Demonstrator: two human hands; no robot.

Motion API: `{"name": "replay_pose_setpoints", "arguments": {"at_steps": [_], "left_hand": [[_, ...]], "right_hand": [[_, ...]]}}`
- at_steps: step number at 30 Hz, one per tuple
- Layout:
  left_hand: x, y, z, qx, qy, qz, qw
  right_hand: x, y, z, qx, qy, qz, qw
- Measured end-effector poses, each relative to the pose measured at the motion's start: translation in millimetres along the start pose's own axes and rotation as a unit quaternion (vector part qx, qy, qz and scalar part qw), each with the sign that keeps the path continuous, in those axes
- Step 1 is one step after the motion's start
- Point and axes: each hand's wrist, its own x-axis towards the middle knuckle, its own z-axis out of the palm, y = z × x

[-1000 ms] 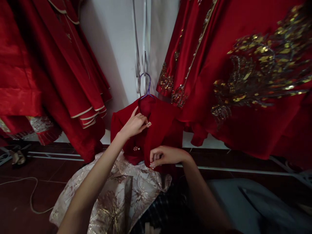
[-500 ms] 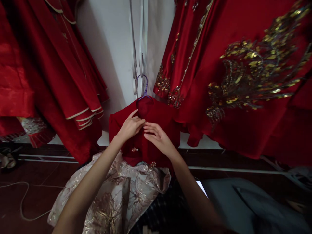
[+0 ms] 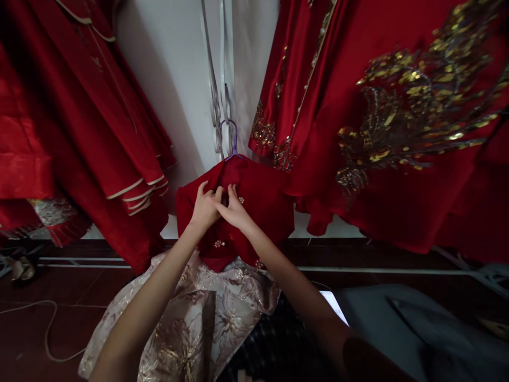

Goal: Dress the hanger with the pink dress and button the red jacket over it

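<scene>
A red jacket hangs in front of me on a purple hanger. At its upper front, my left hand has its fingers bent and closed on the cloth. My right hand meets it there, thumb reaching across towards the left fingers, the other fingertips curled at the jacket's front edge. What lies between the fingertips is mostly hidden. A jewelled button shows just right of my right fingers. Lower down are a second jewelled button and a third one, partly behind my right forearm.
Red garments hang at the left, and a red dress with gold sequins at the right. Shiny floral fabric lies across my lap. A lit phone rests beside a grey seat. A white cable crosses the floor.
My right hand has moved left and slightly up, coming against the left hand. The upper jewelled button is now uncovered. My left hand has shifted slightly, with its fingers more bent.
</scene>
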Motion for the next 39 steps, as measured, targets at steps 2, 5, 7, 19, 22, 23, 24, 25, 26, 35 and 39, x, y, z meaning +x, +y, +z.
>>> {"name": "replay_pose_setpoints", "arguments": {"at_steps": [2, 5, 7, 19, 22, 23, 24, 25, 26, 35, 39], "left_hand": [[-1.8, -1.5, 3.9, -0.001, 0.016, -0.051, 0.999], [-7.2, -5.4, 10.9, -0.01, 0.058, -0.105, 0.993], [-12.5, -7.4, 17.3, -0.024, 0.085, -0.12, 0.989], [-28.2, -1.6, 38.3, -0.088, 0.169, -0.156, 0.969], [-24.2, -5.6, 34.5, -0.077, 0.164, -0.212, 0.96], [-22.5, -8.0, 33.3, -0.074, 0.159, -0.227, 0.958], [-20.8, -11.2, 32.0, -0.071, 0.154, -0.24, 0.956], [-19.1, -15.6, 30.5, -0.068, 0.15, -0.249, 0.954], [-17.5, -21.3, 28.6, -0.066, 0.148, -0.253, 0.954], [-16.0, -97.9, 2.5, -0.066, -0.043, -0.349, 0.934], [-27.4, -118.2, -4.9, -0.217, -0.088, -0.351, 0.907]], "right_hand": [[-1.4, 0.0, 0.3, -0.067, 0.048, -0.037, 0.996], [2.8, 3.6, -4.6, -0.093, 0.072, -0.041, 0.992], [8.1, 9.7, -6.6, -0.079, 0.041, -0.002, 0.996], [18.2, 42.2, 2.0, -0.197, 0.173, -0.122, 0.957], [23.4, 46.3, -18.5, -0.223, 0.23, -0.12, 0.94], [25.3, 47.4, -26.4, -0.233, 0.247, -0.117, 0.933], [27.3, 48.3, -34.6, -0.245, 0.261, -0.116, 0.927], [29.4, 49.3, -42.9, -0.258, 0.27, -0.119, 0.92], [31.7, 50.5, -51.4, -0.275, 0.274, -0.122, 0.914], [61.0, 63.8, -138.9, -0.441, 0.16, -0.046, 0.882], [69.1, 48.1, -178.5, -0.449, 0.016, -0.048, 0.892]]}}
